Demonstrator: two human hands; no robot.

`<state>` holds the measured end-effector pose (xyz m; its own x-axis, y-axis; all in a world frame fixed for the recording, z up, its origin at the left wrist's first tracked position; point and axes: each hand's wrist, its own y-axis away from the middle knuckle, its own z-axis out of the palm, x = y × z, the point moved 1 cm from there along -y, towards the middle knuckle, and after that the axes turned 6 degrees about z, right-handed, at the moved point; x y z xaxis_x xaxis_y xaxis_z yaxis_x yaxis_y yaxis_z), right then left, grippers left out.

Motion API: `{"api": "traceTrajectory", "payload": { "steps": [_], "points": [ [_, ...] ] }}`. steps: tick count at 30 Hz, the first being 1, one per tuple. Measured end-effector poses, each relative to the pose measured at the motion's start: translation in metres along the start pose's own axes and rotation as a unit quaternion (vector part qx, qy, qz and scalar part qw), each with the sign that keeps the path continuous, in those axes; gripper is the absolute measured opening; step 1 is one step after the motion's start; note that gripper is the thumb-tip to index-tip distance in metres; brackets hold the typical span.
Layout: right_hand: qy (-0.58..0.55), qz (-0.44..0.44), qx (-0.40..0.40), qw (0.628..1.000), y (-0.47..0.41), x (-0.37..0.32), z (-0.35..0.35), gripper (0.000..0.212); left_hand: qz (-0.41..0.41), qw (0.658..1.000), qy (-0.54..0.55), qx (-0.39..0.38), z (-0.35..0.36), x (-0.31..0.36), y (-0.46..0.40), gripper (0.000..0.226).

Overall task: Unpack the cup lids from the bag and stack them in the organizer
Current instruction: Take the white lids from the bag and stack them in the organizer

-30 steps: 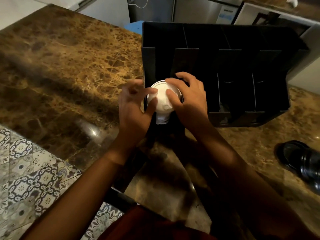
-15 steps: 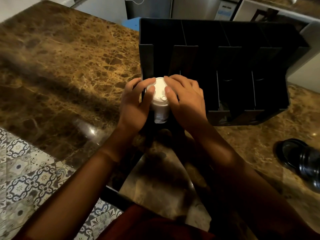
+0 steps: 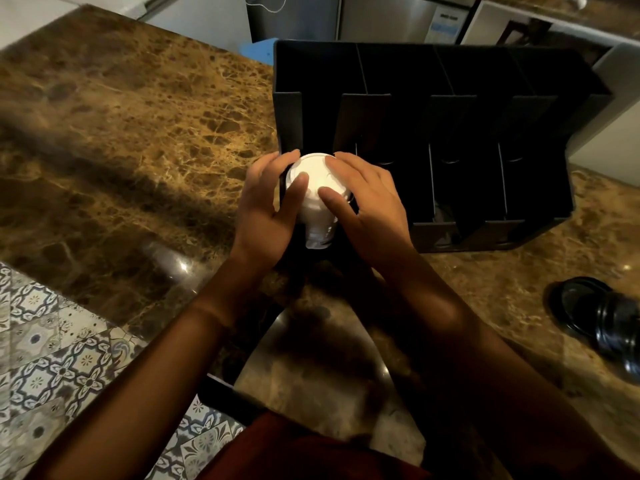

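Hands: left hand (image 3: 268, 206) and right hand (image 3: 367, 202) cup the white lid stack (image 3: 313, 195) from both sides, fingers curled, thumbs on the top lid.
Lid stack: it stands in the leftmost slot of the black organizer (image 3: 450, 81), at the open front end.
Organizer: it sits toward the far edge of the brown marble surface (image 3: 121, 133).
Risk one: the column looks tall and loose; letting go unevenly could tip it out of the slot's open front.
Risk two: a lid rim could catch on the slot wall and skew the pile.
Black lids (image 3: 602, 317): they wait near the right edge, well apart.
Writing: an appliance label behind the organizer is too small to read.
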<state>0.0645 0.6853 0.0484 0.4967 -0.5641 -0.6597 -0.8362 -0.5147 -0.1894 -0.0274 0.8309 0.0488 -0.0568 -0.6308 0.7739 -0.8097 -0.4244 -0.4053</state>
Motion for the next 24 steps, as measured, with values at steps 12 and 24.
{"api": "traceTrajectory", "payload": {
  "steps": [12,24],
  "points": [
    [0.008,-0.039,0.058,0.998,0.012,-0.004,0.004,0.058,0.024,0.999,-0.009,-0.020,0.001,-0.011,0.007,0.054],
    [0.010,-0.070,0.059,0.996,0.012,0.007,0.005,0.068,0.011,0.999,0.046,-0.019,-0.001,-0.014,0.013,0.067]
  ]
}}
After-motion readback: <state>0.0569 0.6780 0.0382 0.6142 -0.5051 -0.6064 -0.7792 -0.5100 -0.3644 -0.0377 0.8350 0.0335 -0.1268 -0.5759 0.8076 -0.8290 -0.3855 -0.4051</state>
